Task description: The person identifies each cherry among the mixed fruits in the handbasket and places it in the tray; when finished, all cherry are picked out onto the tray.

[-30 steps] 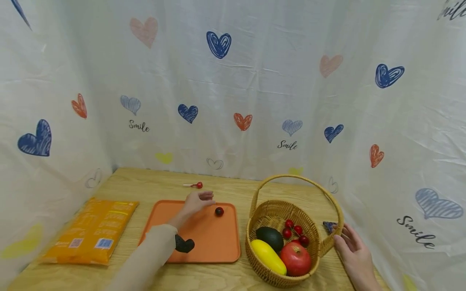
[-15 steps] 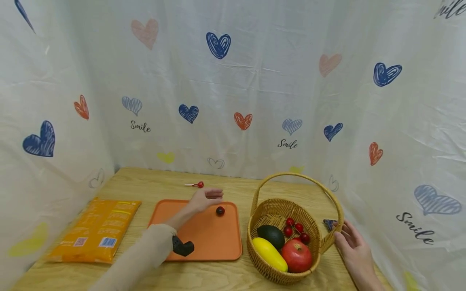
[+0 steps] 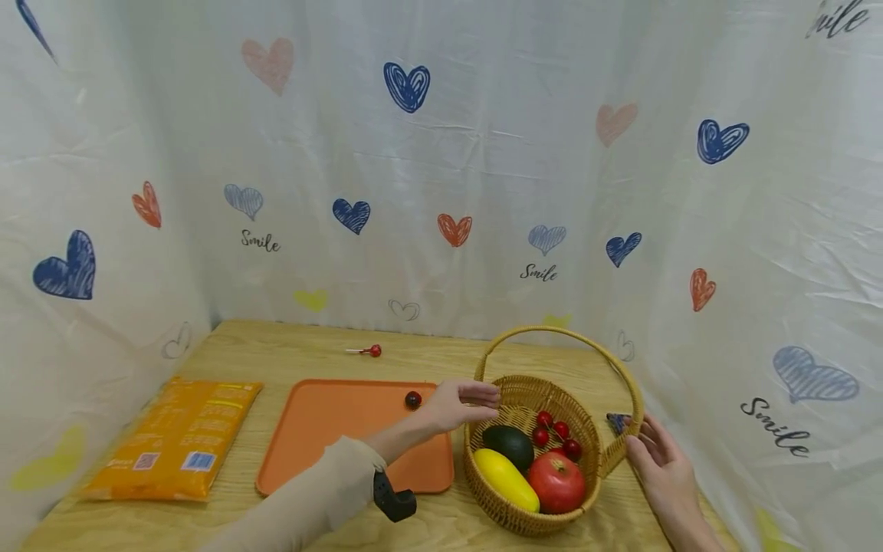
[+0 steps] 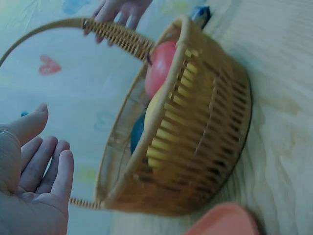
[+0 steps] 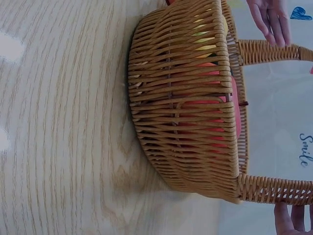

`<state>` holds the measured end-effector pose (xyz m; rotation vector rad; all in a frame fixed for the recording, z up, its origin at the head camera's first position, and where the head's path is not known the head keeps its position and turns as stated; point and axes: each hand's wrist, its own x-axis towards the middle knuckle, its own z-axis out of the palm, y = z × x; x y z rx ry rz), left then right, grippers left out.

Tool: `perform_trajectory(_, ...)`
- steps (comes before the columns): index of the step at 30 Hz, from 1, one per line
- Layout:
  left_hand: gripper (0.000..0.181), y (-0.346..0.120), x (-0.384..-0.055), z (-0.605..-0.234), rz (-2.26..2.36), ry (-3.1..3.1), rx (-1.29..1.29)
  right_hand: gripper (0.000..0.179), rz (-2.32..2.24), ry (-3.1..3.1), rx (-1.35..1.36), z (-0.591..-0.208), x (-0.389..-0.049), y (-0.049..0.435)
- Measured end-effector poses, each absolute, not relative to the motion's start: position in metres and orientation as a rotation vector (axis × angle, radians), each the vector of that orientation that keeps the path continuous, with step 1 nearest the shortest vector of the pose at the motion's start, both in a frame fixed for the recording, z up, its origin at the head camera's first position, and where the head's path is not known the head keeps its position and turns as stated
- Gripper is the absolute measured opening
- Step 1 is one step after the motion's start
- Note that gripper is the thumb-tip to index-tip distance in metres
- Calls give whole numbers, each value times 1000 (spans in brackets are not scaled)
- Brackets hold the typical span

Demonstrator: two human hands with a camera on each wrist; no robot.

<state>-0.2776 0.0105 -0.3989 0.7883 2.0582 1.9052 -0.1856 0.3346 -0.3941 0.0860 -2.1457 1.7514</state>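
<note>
My left hand (image 3: 458, 405) hovers by the left rim of the wicker basket (image 3: 493, 502), fingers extended and nothing held. In the left wrist view the palm (image 4: 36, 208) shows, apart from the basket. My right hand (image 3: 667, 471) holds the base of the basket's handle (image 3: 631, 383) on the right, thumb on the near side and fingers behind. Inside the upright basket lie a dark green avocado (image 3: 508, 447), a yellow mango-like fruit (image 3: 507, 481), a red pomegranate (image 3: 556, 483) and several cherries (image 3: 561, 430). One dark red cherry (image 3: 412, 399) sits on the orange tray (image 3: 345, 422).
A lollipop (image 3: 375, 350) lies behind the tray. Far left is an orange packet (image 3: 175, 441). A small blue patterned item (image 3: 616, 422) is partly hidden behind the handle by my right hand. Printed curtains (image 3: 414, 169) stand close around the wooden table (image 3: 276, 345).
My left hand has moved right, from above the tray near the single cherry to the basket's left rim. The right hand stays at the handle.
</note>
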Motion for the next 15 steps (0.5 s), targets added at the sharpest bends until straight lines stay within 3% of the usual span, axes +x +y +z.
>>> perform_trajectory(15,35,71,-284,-396,1910,2060,758,55,1740,-2158,90,-394,-186,335)
